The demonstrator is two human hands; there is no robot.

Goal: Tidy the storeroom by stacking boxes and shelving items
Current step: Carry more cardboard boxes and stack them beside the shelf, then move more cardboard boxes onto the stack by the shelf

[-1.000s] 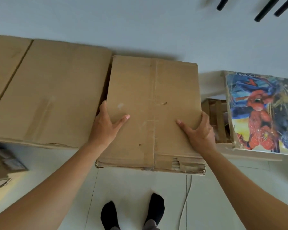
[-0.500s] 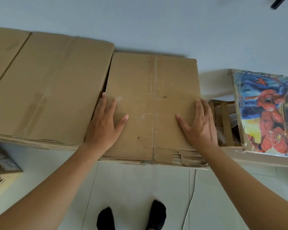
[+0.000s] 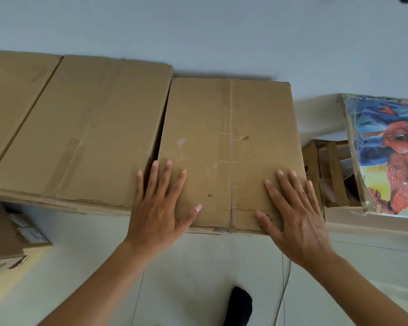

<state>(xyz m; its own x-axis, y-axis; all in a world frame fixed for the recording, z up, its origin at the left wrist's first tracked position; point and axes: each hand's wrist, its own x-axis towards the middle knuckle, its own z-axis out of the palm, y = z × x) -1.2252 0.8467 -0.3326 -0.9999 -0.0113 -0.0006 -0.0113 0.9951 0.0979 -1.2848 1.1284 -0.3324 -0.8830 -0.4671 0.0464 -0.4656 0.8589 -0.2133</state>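
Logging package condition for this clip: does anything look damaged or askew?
Minor wear only. The cardboard box under the left hand and right hand has a small puncture hole near the left thumb, a nick beside its tape seam, and a frayed near edge. The larger box beside it has a crumpled near edge.

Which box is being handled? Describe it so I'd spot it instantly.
Start at the pale wall. Along it, the rightmost big box has left hand and right hand flat on it. Unlike its wider neighbour, it sits nearest the Spider-Man picture.
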